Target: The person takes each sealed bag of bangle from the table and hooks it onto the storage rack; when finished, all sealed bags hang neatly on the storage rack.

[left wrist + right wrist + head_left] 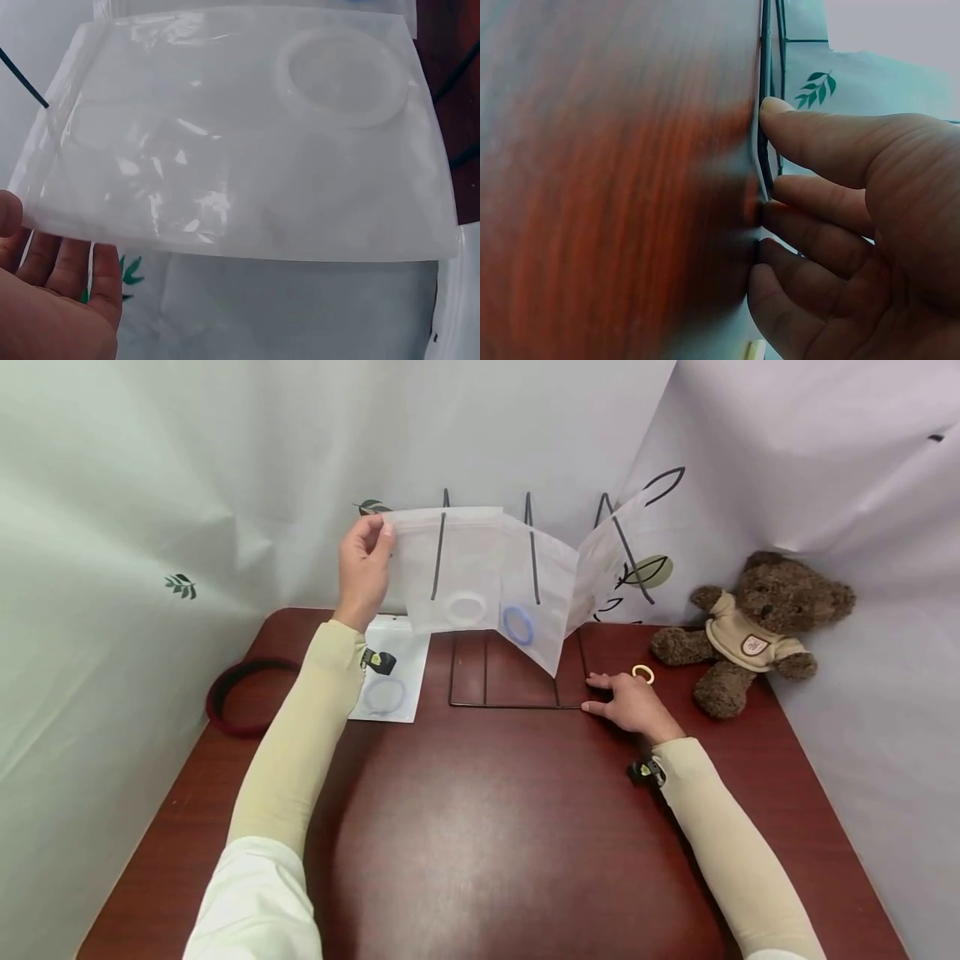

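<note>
"What's closest?"

"The white left sleeve (pixel 255 902), well in front and to the left of the wire rack (pixel 517 707)."

"And the hands?"

"The left hand (pixel 365 564), at the rack's upper left, pinches the top corner of a translucent bag (pixel 476 560) holding a white ring (pixel 284 79). The right hand (pixel 632 703) touches the rack's front right corner, fingers spread, apparently bracing rather than grasping."

"How does that bag lie?"

"Rightward from the left hand, clearly the nearer one. Its upper edge runs sideways across the rack's leftmost prong (pixel 446 499). The prong points forward, so I'd judge everything turns on that crossing; whether it pierces the bag, I can't tell."

"Neighbours?"

"A blue-ring bag (pixel 551 627) at the rack's middle, and a flat bag (pixel 401 652) left of the rack."
</note>
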The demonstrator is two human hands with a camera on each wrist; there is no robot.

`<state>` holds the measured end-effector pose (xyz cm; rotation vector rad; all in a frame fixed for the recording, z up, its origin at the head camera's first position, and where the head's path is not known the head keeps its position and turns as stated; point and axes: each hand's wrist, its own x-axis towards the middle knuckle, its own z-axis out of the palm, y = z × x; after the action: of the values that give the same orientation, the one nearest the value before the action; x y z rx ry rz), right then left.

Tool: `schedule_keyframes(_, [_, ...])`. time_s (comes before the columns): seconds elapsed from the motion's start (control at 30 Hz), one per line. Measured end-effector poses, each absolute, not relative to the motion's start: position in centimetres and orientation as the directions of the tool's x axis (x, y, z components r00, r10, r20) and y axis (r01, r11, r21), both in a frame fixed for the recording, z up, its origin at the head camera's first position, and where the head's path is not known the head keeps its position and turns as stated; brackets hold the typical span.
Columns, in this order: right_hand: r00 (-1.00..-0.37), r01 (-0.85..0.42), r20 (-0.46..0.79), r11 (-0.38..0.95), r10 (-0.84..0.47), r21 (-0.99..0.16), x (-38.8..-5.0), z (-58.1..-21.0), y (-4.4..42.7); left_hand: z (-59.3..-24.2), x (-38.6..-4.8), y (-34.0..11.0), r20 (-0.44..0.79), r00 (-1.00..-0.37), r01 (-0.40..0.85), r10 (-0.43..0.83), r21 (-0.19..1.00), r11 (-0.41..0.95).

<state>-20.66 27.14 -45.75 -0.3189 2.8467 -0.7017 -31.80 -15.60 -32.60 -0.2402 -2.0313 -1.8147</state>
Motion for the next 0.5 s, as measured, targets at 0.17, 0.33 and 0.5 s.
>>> schedule_keyframes(0.17, [-0.958, -0.169, -0.128, 0.867, -0.255, -0.469, -20.6, -45.8, 27.1, -33.6, -31.9, -16.7, 0.370, -0.915, 0.357, -0.159, 0.928, 0.103])
schedule_keyframes(0.33, [-0.960, -0.165, -0.127, 0.868, -0.251, -0.469, -20.5, -45.9, 27.1, -35.1, -32.4, -18.0, 0.312, -0.931, 0.305, -0.188, 0.950, 0.066])
schedule_keyframes(0.5, [-0.958, -0.168, -0.132, 0.868, -0.256, -0.467, -20.5, -45.9, 27.1, -36.9, -33.2, -19.5, 0.246, -0.941, 0.230, -0.231, 0.969, 0.094])
